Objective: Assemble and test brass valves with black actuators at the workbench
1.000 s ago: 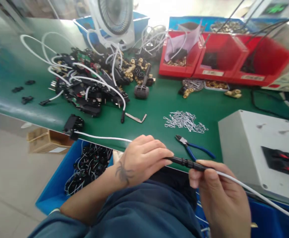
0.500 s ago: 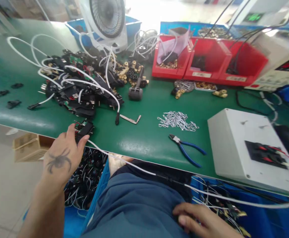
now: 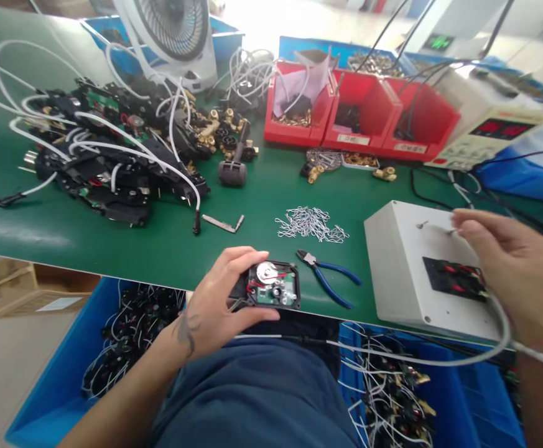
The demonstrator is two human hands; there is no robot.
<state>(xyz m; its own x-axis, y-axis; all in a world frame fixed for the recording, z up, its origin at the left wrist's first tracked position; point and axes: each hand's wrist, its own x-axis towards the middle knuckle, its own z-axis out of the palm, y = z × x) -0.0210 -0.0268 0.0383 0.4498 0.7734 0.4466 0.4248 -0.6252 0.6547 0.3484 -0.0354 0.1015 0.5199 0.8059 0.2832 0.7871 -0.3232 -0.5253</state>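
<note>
The left hand [image 3: 219, 292] grasps a black rectangular plastic housing with an uncovered green circuit board [image 3: 273, 292], thumb along its near side and fingers along its far side. The housing is at the front edge of the green tabletop [image 3: 266, 199], just left of blue-handled metal pliers [image 3: 316, 264]. The right hand [image 3: 523, 261] has bent fingers at the right-hand metal toggle switch [image 3: 451, 233] on a pale grey slant-faced box [image 3: 406, 267]; whether it pinches the lever, I cannot tell.

The likeliest trouble, I judge, is the white round cable [image 3: 392, 356]: it loops by the right wrist, so a quick withdrawal could snag it and tug at the slim black in-line connector [image 3: 303, 340] over the lap. A loosened left grip at the edge could drop the housing. With the board bare, a wire clip or the pliers brushing it might short the circuit if power is on. The switches sit close together, so a stray finger could tip the wrong one.

Counted: one housing in hand, one grey box, two toggle switches, one pair of pliers, three red plastic bins [image 3: 299, 134], one dark grey mallet-like tool [image 3: 232, 173], one L-shaped metal tool [image 3: 222, 224], one white fan [image 3: 178, 31] and two loose brass fittings before the bins, one [image 3: 315, 174] left, one [image 3: 384, 174] right. The silvery bent-wire clips [image 3: 311, 224] and heaped black cabled assemblies [image 3: 112, 162] overlap too much to count.
</note>
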